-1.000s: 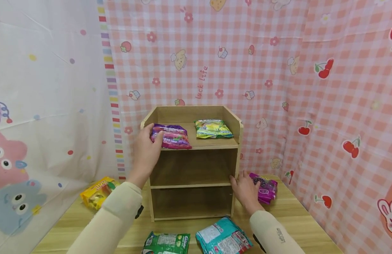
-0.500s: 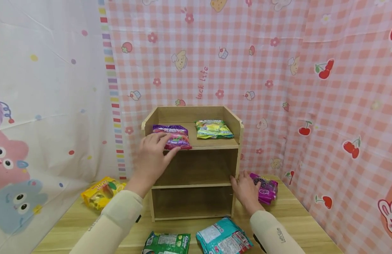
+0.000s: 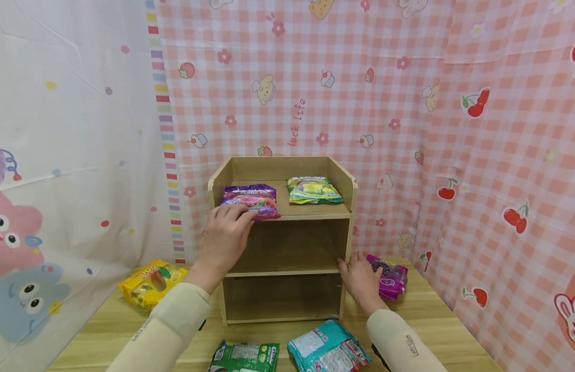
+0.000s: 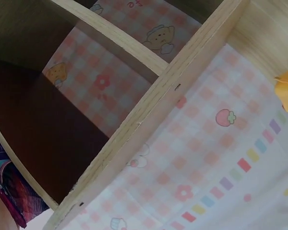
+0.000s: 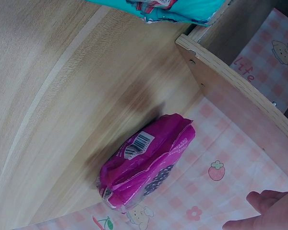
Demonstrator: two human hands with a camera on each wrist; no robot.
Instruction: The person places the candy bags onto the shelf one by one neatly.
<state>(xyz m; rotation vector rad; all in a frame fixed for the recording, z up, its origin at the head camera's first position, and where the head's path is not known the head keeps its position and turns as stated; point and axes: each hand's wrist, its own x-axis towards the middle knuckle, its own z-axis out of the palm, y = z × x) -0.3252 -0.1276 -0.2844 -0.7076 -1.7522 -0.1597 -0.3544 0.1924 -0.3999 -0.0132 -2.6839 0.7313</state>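
My left hand (image 3: 224, 240) is at the top shelf's left front, fingers and thumb close together on the near edge of a purple berry candy bag (image 3: 252, 196). That bag lies flat near the shelf's front lip; its lower left is hidden behind the fingers. Part of it shows at the lower left of the left wrist view. A green-and-yellow candy bag (image 3: 313, 190) rests on the right of the same shelf. Fingers extended, my right hand (image 3: 360, 279) touches the right side of the wooden shelf unit (image 3: 283, 272) and holds nothing.
On the table (image 3: 422, 330) a magenta candy bag (image 5: 146, 163) lies right of the unit, a yellow bag (image 3: 152, 283) to its left. A green bag (image 3: 245, 356) and a teal bag (image 3: 329, 347) lie in front. Patterned cloth (image 3: 287, 77) hangs behind.
My left hand has moved from the purple bag's left end to its near edge, the thumb drawing in toward the fingers. The bag has shifted slightly forward. My right hand has stayed put.
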